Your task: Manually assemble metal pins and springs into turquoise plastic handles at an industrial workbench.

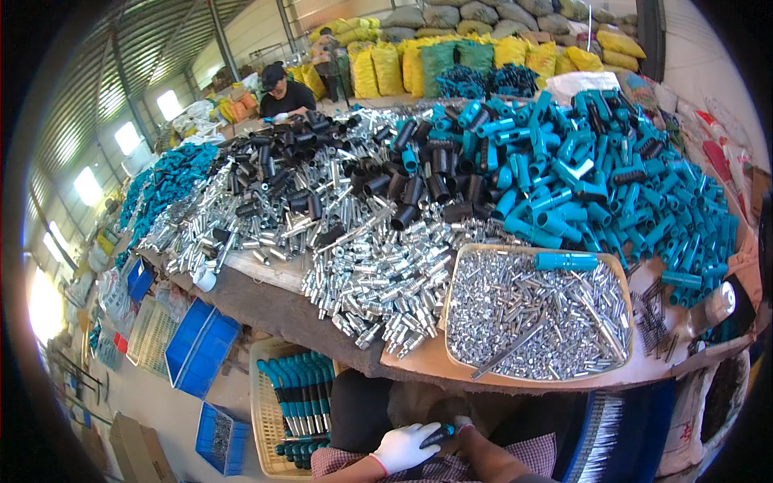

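My left hand, in a white glove, is closed around a black and teal handle low in front of my lap. Beside the handle's teal end is my right hand, with pale glove material at its tip. Its fingers are too small and hidden to read. Left of my knees, a cream basket holds rows of teal-and-black handled tools with metal shafts. On the table ahead, a cream tray is full of small metal pins, with a teal sleeve lying on top.
Heaped on the table are silver metal shafts, black sleeves and teal sleeves. Blue crates stand on the floor at left. A person in black works across the table. Sacks line the back wall.
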A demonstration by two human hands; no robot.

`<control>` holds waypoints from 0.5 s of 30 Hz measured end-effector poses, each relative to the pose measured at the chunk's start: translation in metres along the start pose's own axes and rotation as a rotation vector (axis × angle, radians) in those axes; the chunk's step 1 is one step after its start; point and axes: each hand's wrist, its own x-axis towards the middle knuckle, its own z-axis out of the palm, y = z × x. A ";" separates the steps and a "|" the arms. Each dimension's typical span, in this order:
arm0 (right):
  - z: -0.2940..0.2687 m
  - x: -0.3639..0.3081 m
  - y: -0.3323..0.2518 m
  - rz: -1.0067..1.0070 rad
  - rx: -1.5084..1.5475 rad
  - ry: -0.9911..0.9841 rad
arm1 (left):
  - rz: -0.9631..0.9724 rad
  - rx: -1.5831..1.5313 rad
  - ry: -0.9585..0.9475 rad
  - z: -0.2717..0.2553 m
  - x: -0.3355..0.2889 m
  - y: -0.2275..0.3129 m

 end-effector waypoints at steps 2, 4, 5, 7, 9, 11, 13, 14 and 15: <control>0.001 0.004 -0.002 -0.040 -0.029 0.055 | -0.023 0.007 -0.003 0.002 -0.006 -0.001; -0.001 0.005 -0.002 -0.106 -0.052 0.134 | -0.043 0.006 0.021 0.002 -0.008 0.001; -0.002 0.005 -0.002 -0.140 -0.063 0.172 | -0.072 0.005 -0.036 0.002 -0.007 0.003; -0.003 0.000 0.003 -0.214 -0.078 0.237 | -0.115 0.003 -0.078 0.002 -0.005 0.007; -0.008 -0.010 0.004 -0.298 -0.088 0.292 | -0.120 0.001 -0.066 0.006 0.001 0.012; -0.015 -0.021 0.006 -0.368 -0.082 0.347 | -0.225 -0.059 -0.093 0.015 0.013 0.012; -0.027 -0.035 0.003 -0.436 -0.069 0.395 | -0.354 -0.107 -0.229 0.030 0.023 0.003; -0.043 -0.054 -0.011 -0.443 -0.073 0.391 | -0.342 -0.098 -0.214 0.045 0.026 -0.008; -0.078 -0.076 -0.029 -0.427 0.293 0.419 | -0.352 -0.100 -0.204 0.044 0.027 -0.010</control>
